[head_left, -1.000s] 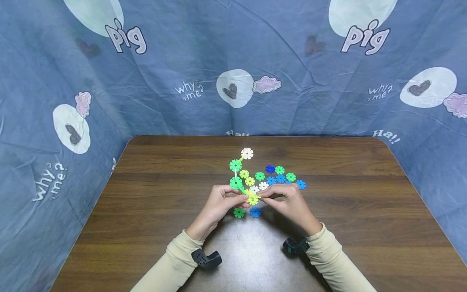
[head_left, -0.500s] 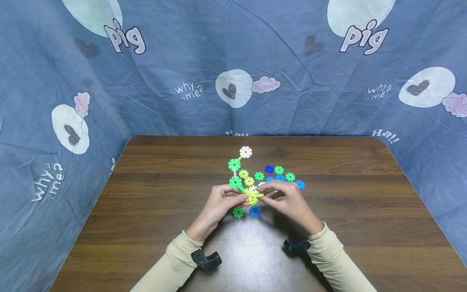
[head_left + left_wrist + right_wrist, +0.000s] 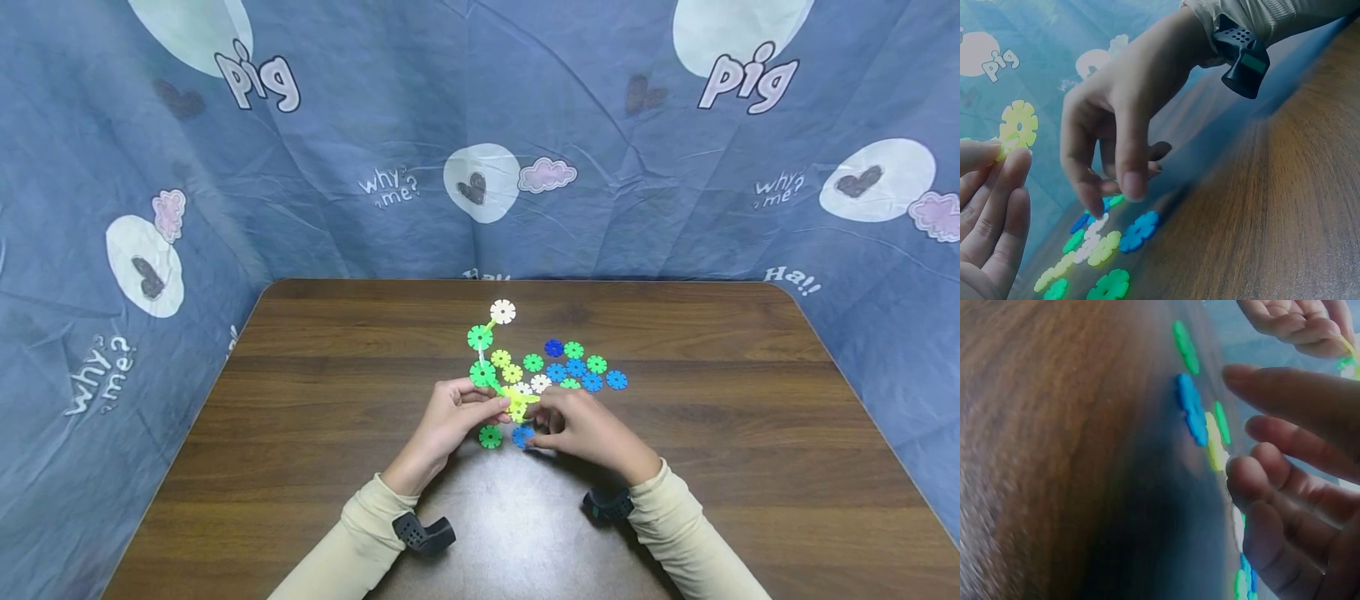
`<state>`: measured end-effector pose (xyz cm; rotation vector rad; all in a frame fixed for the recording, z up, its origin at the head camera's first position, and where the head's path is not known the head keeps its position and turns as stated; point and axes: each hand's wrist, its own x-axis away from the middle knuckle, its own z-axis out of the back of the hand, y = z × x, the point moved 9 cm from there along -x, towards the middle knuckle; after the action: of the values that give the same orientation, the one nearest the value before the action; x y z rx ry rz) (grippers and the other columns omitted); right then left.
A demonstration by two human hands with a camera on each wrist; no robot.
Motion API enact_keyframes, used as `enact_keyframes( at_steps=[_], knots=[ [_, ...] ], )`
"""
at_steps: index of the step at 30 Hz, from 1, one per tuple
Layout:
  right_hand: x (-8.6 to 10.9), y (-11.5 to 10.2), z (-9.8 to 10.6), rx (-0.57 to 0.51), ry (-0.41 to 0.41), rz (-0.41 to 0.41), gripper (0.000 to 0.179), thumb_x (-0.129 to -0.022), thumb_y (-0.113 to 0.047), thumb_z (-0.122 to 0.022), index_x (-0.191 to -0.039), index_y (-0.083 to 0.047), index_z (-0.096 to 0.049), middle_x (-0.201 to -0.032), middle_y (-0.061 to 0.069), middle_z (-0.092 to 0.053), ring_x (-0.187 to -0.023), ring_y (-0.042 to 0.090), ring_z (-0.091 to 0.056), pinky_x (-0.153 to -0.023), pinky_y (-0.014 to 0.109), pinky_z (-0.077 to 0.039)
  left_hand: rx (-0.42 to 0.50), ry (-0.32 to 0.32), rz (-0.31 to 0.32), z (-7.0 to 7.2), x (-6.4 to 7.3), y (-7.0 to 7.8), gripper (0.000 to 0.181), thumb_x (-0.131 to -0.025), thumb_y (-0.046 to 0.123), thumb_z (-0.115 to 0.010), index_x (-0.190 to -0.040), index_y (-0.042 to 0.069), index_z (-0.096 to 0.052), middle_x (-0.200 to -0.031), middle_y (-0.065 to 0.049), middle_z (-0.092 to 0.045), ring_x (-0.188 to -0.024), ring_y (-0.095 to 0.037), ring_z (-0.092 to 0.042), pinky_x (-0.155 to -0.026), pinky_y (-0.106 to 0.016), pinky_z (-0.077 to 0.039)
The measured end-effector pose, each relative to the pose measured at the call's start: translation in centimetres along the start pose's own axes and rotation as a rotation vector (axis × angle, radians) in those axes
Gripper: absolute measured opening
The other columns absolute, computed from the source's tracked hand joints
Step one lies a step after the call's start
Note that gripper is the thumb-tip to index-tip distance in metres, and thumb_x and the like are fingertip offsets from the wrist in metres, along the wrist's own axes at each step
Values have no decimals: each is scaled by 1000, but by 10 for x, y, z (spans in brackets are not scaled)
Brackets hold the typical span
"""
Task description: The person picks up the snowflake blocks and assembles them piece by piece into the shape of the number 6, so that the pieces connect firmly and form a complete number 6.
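My left hand [image 3: 465, 408] pinches a yellow snowflake disc [image 3: 1019, 124] between thumb and fingers. That disc is the near end of a linked chain held off the table, with a green disc [image 3: 482, 373], another green disc [image 3: 480, 337] and a white disc [image 3: 502, 312] at the far end. My right hand [image 3: 588, 429] has loosely bent fingers with nothing between them. It hovers over a loose blue disc [image 3: 1139, 231], and in the head view its thumb overlaps that disc's edge. The right wrist view shows a gap between the fingertips and the blue disc [image 3: 1192, 411].
Left of the blue disc lies a loose green disc [image 3: 491, 437]. Beyond the hands are yellow discs [image 3: 501, 358], a white disc [image 3: 541, 383] and several blue and green discs [image 3: 575, 367]. The wooden table [image 3: 315, 367] ends at a blue printed cloth [image 3: 337, 242].
My right hand has let go of the yellow piece at the chain's near end and moved down toward the loose blue disc. My left hand keeps its pinch; the chain's far end shifts slightly left.
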<state>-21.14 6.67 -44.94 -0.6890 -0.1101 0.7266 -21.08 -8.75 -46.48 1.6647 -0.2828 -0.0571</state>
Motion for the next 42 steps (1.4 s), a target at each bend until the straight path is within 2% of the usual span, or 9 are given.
enact_keyframes(
  at_steps=[9, 14, 22, 30, 34, 38, 42],
  knots=[
    [0, 2, -12, 65, -45, -23, 25, -85, -27, -87, -103, -12, -76, -80, -6, -64, -71, 3, -55, -65, 19, -48, 10, 3, 9, 0, 0, -1, 20, -92, 4, -75, -104, -10, -67, -81, -3, -78, -72, -11, -76, -81, -38, -65],
    [-1, 3, -13, 46, -62, -30, 20, -85, -23, -86, -98, -13, -75, -78, -6, -64, -67, 1, -54, -62, 18, -47, 12, -4, 4, 0, 1, 0, 21, -92, 4, -75, -104, -11, -66, -81, -4, -78, -72, -10, -76, -80, -35, -65],
    [-1, 3, -14, 13, -94, -38, 19, -85, -22, -86, -99, -13, -75, -78, -7, -66, -67, -2, -54, -63, 18, -48, 2, -1, 7, 1, 1, -1, 19, -92, 4, -75, -103, -10, -67, -80, -2, -77, -72, -11, -76, -81, -38, -65],
    [0, 7, -13, -73, -118, -91, 22, -84, -18, -87, -95, -11, -70, -79, -5, -66, -66, 0, -56, -63, 20, -51, 0, -1, -1, 2, 1, -1, 21, -92, 5, -76, -103, -11, -68, -82, -5, -78, -72, -11, -76, -80, -36, -65],
    [0, 8, -12, -116, -103, -82, 22, -83, -14, -87, -94, -10, -68, -80, -4, -66, -68, 1, -58, -64, 20, -54, -9, 5, 2, 2, 1, -1, 19, -92, 5, -76, -102, -9, -69, -79, -2, -78, -73, -12, -76, -80, -38, -65],
    [0, 10, -9, -154, -79, -60, 16, -86, -5, -83, -94, -8, -69, -83, -2, -70, -72, 0, -63, -68, 19, -57, -15, 9, 0, 3, 1, 0, 19, -92, 6, -75, -103, -9, -69, -78, -3, -78, -72, -12, -76, -79, -39, -65],
    [2, 14, -5, -248, -74, -82, 9, -89, 1, -77, -93, -6, -71, -85, 3, -75, -76, 3, -68, -71, 22, -60, -14, 9, -7, 3, 0, 1, 21, -92, 5, -75, -104, -11, -68, -81, -6, -78, -72, -11, -76, -80, -39, -65]
  ],
)
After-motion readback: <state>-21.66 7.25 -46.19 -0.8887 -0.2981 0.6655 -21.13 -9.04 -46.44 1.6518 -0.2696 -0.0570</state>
